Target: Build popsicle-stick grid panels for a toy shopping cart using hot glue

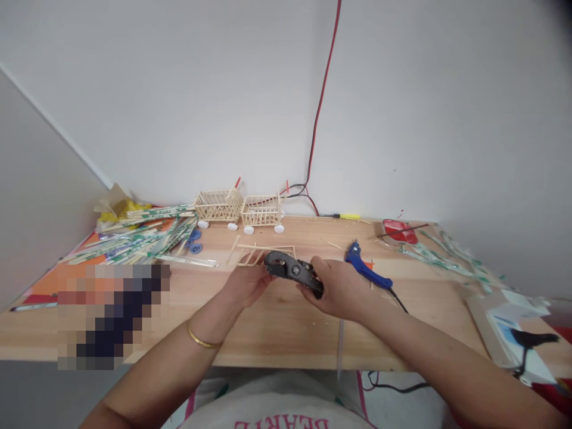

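Note:
My left hand (249, 285) is closed on a small frame of thin wooden sticks (268, 248), held over the middle of the table. In my right hand (337, 287) is a black cutting tool (292, 269), its handles in my closed fingers. The tool's head lies against the near side of the stick frame, beside my left fingertips. My left fingertips are partly hidden behind the tool. Behind the frame stand two small stick carts, one at the left (218, 207) and one at the right (261, 211), both on white wheels.
Wrapped chopsticks (134, 238) and blue wheels (195, 247) lie left. A blue glue gun (366, 269) rests right of centre, with a red packet (399, 231) behind it. A yellow-handled tool (350, 217) is by the wall. Empty wrappers and a white box (487, 328) lie right.

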Motion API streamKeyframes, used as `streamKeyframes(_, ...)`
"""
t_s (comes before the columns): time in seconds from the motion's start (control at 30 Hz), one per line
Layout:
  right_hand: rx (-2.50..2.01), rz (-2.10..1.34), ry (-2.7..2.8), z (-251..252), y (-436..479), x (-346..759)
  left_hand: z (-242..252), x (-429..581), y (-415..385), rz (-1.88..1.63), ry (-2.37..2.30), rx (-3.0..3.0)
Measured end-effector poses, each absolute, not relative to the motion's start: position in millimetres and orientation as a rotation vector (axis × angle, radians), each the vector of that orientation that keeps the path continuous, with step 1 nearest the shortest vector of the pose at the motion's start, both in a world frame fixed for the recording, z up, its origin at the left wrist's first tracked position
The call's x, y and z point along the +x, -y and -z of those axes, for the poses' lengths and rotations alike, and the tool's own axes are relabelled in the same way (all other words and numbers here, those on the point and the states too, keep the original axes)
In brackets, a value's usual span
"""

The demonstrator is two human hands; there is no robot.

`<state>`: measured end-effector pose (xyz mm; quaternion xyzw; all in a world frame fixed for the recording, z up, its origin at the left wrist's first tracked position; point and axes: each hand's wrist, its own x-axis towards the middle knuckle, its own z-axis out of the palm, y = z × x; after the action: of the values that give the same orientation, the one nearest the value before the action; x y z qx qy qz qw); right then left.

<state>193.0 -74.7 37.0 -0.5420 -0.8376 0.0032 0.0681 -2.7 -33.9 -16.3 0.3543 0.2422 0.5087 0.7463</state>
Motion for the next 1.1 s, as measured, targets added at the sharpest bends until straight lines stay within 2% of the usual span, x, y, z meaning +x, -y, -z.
streamKeyframes(0.3, -1.645, 0.159, 2.562, -29, 65, 198, 17, 0, 32, -1.121, -0.555, 0.752)
streamKeyframes(0.57, -1.477, 0.315, 2.540, -32, 61, 196, 21, -1, 29, -1.199, -0.529, 0.713)
streamKeyframes(1.1, -1.477, 0.090, 2.616, -28, 50, 196, 12, -4, 30, -1.176, -0.541, 0.714)
